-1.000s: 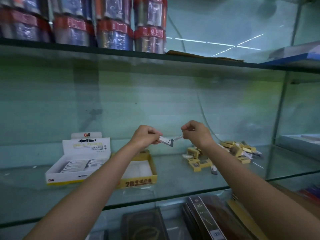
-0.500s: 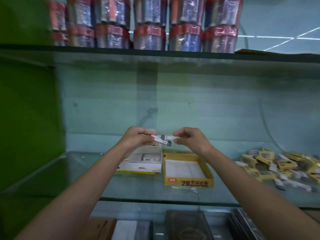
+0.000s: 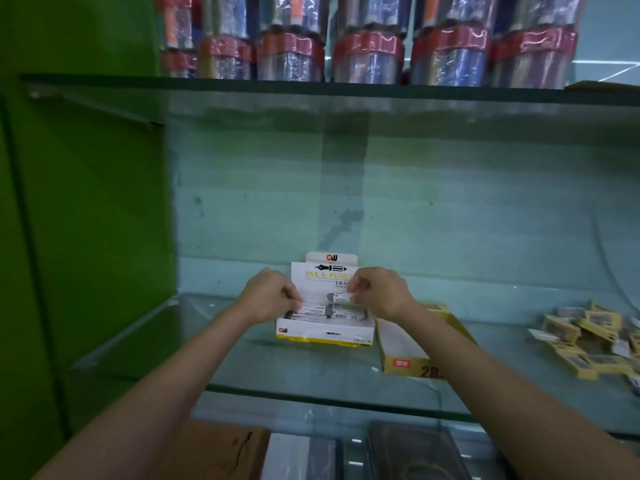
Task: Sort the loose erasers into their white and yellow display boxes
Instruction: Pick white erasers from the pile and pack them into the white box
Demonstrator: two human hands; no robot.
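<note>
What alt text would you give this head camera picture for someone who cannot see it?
Two bare hands reach into a white eraser display box on a glass shelf; the right hand pinches a white-and-grey eraser. A yellow box sits beside it, loose erasers farther right.

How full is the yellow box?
Empty as far as visible: the yellow box shows only a bare white floor, though the right forearm hides part of it. The loose erasers lie on the glass shelf beside it.
</note>
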